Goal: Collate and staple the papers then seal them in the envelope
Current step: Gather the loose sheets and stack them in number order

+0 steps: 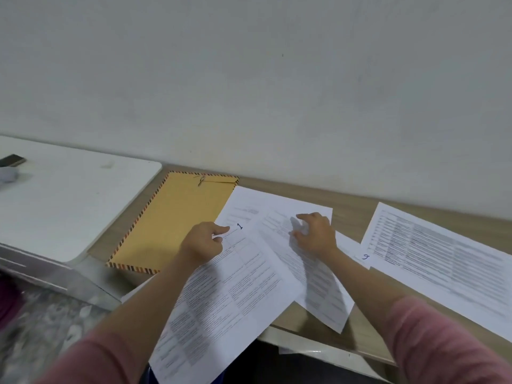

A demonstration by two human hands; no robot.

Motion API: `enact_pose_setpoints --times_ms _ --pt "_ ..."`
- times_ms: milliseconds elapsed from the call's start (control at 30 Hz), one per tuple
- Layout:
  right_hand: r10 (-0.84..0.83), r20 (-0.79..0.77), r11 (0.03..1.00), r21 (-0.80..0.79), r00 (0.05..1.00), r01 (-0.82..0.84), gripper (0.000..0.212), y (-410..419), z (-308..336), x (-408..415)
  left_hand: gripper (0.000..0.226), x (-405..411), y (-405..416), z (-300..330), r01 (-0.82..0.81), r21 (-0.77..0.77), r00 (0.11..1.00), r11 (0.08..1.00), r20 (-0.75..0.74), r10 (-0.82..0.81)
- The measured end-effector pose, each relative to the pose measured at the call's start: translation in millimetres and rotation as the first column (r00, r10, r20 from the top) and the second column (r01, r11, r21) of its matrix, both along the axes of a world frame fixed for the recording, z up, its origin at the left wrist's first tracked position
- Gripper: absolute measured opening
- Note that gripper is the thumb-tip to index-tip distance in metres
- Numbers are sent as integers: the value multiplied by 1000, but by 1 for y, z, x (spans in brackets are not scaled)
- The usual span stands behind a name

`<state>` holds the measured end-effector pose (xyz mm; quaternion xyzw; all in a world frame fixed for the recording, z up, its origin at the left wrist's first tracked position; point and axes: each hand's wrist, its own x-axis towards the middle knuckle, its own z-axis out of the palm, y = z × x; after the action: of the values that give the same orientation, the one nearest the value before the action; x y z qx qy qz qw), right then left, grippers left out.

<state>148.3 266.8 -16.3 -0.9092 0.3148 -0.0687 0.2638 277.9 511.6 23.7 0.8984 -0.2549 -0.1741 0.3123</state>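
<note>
Several printed sheets lie overlapping on the wooden desk [352, 212]. My left hand [203, 241] pinches the top left corner of the sheet marked "1" [235, 295], which hangs over the desk's front edge. My right hand [314, 234] rests with curled fingertips on a second sheet [313, 278] just to the right. Another white sheet [249, 203] lies beneath both. A sheet marked "9" [443, 261] lies apart at the right. The brown envelope [171, 220] with a striped border lies flat to the left, against the wall. No stapler is clearly in view.
A white flat-topped unit [69, 195] stands left of the desk, with a dark small object [12, 160] and a pale object [8, 174] at its far left. The wall runs close behind the desk. Patterned floor shows at lower left.
</note>
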Motion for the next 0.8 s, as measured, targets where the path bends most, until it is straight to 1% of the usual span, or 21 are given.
enact_pose_setpoints --times_ms 67,133,267,400,467,533,600,667,733,800 --pt "35 -58 999 -39 998 -37 56 -4 -2 6 41 4 7 -9 -3 -9 1000 1000 -18 3" --pt "27 -89 999 -33 996 -30 61 -6 -4 11 42 7 12 -16 -11 -24 1000 1000 -18 10" --pt "11 -59 1000 -5 998 -11 64 -7 -5 16 42 10 17 -30 -15 -51 1000 999 13 15" --pt "20 -65 1000 -4 998 -20 64 -6 -3 15 42 13 19 -40 -2 -78 1000 997 12 3" --pt "35 -44 998 -43 998 -37 59 0 -5 11 43 15 19 -43 -4 -89 1000 996 -11 3" --pt "37 -31 990 -136 999 -41 58 10 -10 6 46 17 19 -44 0 -105 999 994 -48 -5" --pt "-23 -31 981 -191 999 16 64 21 -16 1 47 18 19 -45 8 -113 996 994 -86 -18" --pt "-112 -78 978 -183 991 96 73 26 -19 -3 47 20 20 -46 16 -120 994 993 -109 -29" --pt "-158 -129 974 -181 979 133 80 27 -22 -7 46 21 22 -49 23 -129 995 991 -98 -36" --pt "-192 -141 964 -210 971 160 83 26 -24 -8 43 22 27 -51 35 -124 997 992 -58 -42"
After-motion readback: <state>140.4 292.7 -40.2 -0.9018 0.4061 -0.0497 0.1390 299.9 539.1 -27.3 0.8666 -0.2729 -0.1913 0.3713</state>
